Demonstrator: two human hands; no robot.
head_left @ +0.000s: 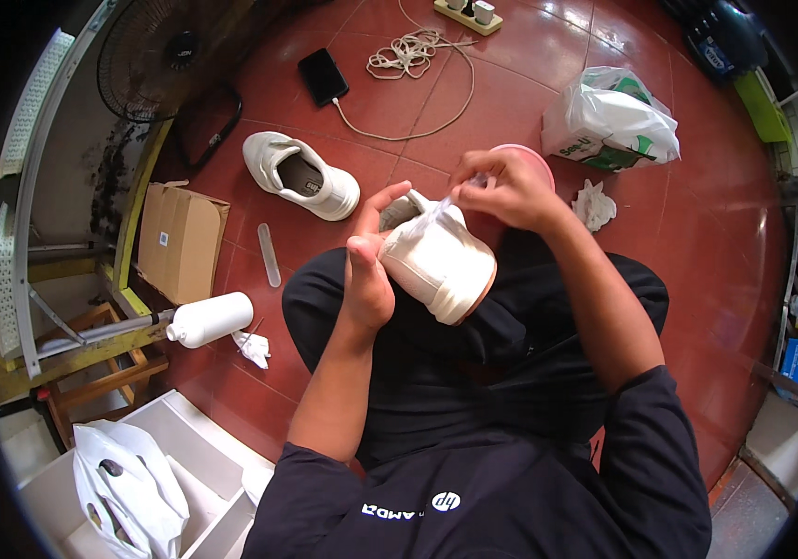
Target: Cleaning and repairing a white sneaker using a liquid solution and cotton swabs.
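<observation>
A white sneaker [432, 261] is tilted above my lap, its heel toward me. My left hand [369, 279] grips it along the left side, with the thumb near the collar and some fingers hidden behind it. My right hand [508, 189] is closed on a slim whitish, see-through thing [443, 212] that reaches down to the shoe's collar; its kind is too blurred to make out. Beyond my left hand, the other white sneaker [301, 175] stands on the floor. Behind my right hand, a pink round container [535, 164] is partly covered.
On the red tiles lie a phone [323, 76] with its cable [408, 54], a plastic bag [609, 121], crumpled tissue [593, 205], a clear strip [268, 254] and a white bottle [213, 320]. A cardboard box [182, 242] and fan [152, 58] stand left; a white bin [203, 456] is near-left.
</observation>
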